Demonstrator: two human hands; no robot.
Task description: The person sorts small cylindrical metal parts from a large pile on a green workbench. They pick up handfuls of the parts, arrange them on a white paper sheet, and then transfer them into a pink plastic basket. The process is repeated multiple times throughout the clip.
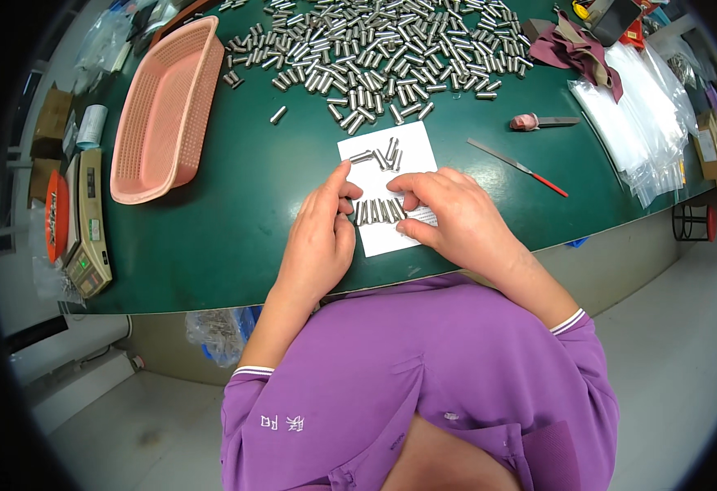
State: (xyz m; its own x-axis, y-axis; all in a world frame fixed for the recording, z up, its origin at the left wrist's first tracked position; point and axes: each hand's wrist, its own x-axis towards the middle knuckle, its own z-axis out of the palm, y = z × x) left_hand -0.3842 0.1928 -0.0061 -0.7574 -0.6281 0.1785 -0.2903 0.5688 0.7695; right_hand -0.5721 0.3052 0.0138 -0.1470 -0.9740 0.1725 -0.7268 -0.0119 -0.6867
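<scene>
Several short metal pins (381, 211) stand side by side in a row on a white sheet of paper (379, 242), between my two hands. My left hand (322, 233) is at the row's left end, fingers partly bent and apart, its index fingertip by a loose pin (362, 156). At the right end is my right hand (455, 214), thumb and index finger spread around the last pins, with the middle finger bent beside them. I see no pin lifted in either hand. A few more loose pins (390, 155) lie farther up the sheet.
A large heap of metal pins (383, 49) covers the far table. To the left are a pink basket (166, 114) and a scale (88, 221) with an orange dish. On the right lie a red-handled file (518, 167), a wrapped-handle tool (543, 122), plastic bags (633, 123) and a maroon cloth (575, 53).
</scene>
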